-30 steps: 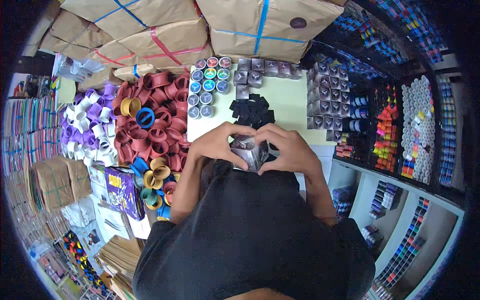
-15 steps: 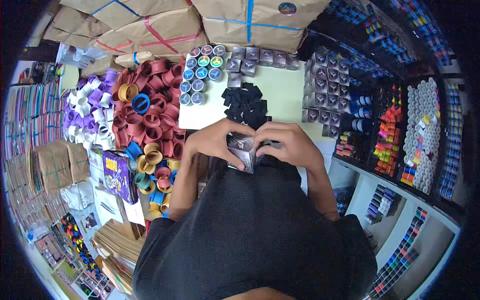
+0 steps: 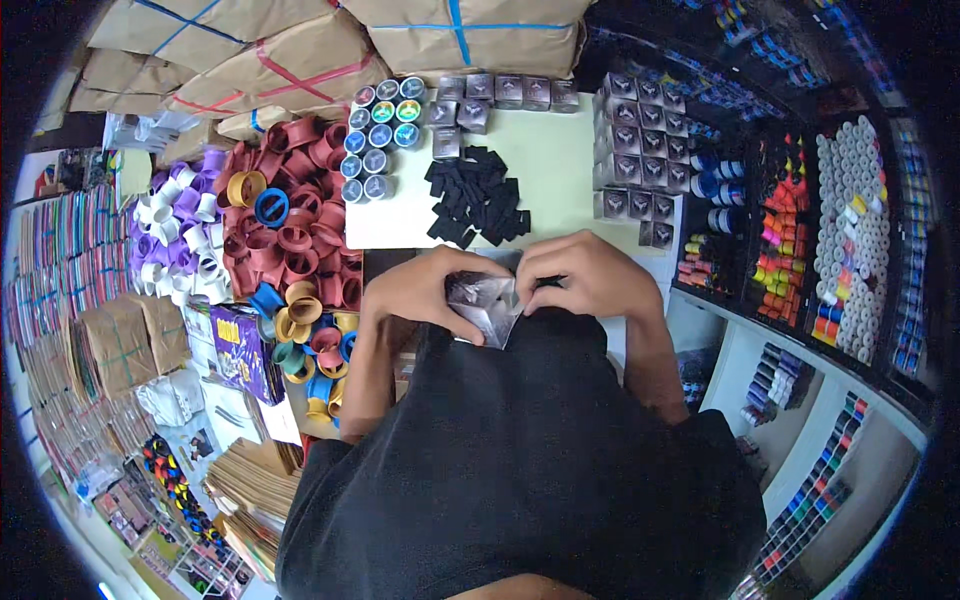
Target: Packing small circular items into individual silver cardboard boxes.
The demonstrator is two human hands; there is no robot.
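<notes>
Close to my chest, my left hand [image 3: 420,288] is wrapped round a small grey printed cardboard box [image 3: 484,302], its thumb along the near side. The fingers of my right hand [image 3: 597,280] are bent and pinched at the box's right edge, where a pale flap or opening shows. Just beyond my hands lies a loose pile of short black strips [image 3: 478,195] on a pale green tabletop [image 3: 562,150]. What is inside the box cannot be made out.
Round spools with shiny tops [image 3: 380,135] and matching boxes [image 3: 508,90] line the back. More boxes [image 3: 640,140] are stacked at the right, beside thread racks [image 3: 848,240]. Red-brown plastic rings [image 3: 290,215] heap up at the left. Paper-wrapped parcels [image 3: 480,30] stand behind.
The box has tilted and turned in my left hand. My right hand has shifted slightly right, its fingers now drawn together at the box's edge. The whole view has moved a little.
</notes>
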